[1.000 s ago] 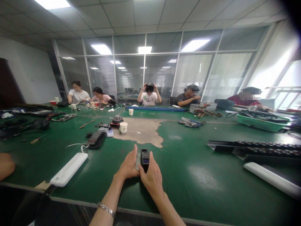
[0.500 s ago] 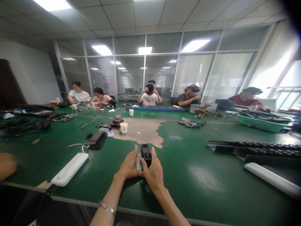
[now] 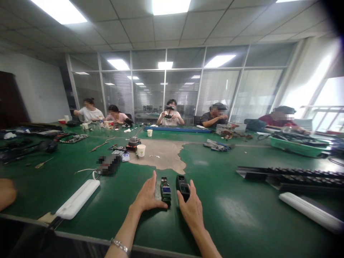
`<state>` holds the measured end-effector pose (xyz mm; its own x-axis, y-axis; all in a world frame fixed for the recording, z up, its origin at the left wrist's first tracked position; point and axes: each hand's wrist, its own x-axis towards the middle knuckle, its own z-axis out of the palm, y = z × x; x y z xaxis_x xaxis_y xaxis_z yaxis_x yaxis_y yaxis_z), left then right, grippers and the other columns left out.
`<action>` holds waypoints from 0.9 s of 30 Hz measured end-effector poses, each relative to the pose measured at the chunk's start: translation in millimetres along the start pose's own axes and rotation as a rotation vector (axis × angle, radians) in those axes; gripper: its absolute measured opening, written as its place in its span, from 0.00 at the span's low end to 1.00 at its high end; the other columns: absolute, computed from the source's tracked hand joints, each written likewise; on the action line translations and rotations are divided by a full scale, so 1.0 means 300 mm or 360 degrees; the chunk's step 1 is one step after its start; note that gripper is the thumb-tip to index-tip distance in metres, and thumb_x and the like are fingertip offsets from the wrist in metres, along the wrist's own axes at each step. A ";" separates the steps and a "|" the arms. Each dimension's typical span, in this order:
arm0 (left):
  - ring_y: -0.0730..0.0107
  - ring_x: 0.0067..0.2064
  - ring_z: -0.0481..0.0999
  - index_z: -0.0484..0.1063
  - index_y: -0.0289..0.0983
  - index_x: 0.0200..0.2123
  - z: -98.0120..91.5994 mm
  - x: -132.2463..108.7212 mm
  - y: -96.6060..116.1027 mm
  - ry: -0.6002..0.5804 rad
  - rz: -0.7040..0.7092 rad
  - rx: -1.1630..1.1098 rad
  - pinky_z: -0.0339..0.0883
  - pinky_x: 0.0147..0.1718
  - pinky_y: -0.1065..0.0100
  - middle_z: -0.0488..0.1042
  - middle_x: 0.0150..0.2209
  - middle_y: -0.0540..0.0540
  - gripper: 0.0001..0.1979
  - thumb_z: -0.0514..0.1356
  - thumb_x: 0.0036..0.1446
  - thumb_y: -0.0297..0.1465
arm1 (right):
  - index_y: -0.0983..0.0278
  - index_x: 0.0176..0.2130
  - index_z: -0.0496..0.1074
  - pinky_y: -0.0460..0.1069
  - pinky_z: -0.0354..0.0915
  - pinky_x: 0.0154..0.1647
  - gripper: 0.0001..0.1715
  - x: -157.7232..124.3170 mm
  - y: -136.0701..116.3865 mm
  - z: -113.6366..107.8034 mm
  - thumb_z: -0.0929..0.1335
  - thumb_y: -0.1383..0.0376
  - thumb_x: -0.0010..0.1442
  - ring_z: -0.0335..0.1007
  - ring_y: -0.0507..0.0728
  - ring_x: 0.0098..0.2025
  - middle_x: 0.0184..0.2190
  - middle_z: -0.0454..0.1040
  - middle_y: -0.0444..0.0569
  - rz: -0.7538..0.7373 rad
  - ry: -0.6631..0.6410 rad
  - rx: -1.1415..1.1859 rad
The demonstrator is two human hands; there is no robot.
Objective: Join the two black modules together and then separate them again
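Observation:
My left hand [image 3: 147, 196] rests on the green table mat [image 3: 220, 211], its thumb and fingers closed round a small green circuit board with a blue part [image 3: 166, 189] that stands on edge. My right hand [image 3: 191, 208] grips a black plastic cover [image 3: 182, 185], held a short way to the right of the board and apart from it. A bracelet [image 3: 120, 246] sits on my left wrist.
A long white casing [image 3: 77, 199] lies at the left, another white casing [image 3: 311, 212] at the right, with black rails [image 3: 292, 174] behind it. A paper cup [image 3: 141, 150], tools and parts lie further off. Several people sit along the far side. Another person's hand [image 3: 5, 193] shows at the left edge.
The black cover has come off the device: my right hand moved it to the right, baring the green board that my left hand still holds. The view tilted up slightly.

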<state>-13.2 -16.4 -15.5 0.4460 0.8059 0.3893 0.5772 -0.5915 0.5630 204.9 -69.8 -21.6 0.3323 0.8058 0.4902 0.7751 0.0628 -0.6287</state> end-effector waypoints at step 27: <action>0.41 0.65 0.54 0.18 0.40 0.67 0.027 0.002 -0.041 0.0091 0.0107 -0.0018 0.52 0.61 0.45 0.49 0.67 0.33 0.75 0.74 0.33 0.47 | 0.67 0.68 0.45 0.54 0.63 0.51 0.40 0.009 -0.271 -0.002 0.61 0.56 0.63 0.67 0.62 0.53 0.54 0.69 0.58 -0.0264 -0.0147 0.0081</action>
<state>-14.4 -8.8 -28.1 0.4436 0.7646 0.4676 0.5391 -0.6444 0.5424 143.2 -73.2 31.2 0.1495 0.8323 0.5338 0.7865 0.2271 -0.5744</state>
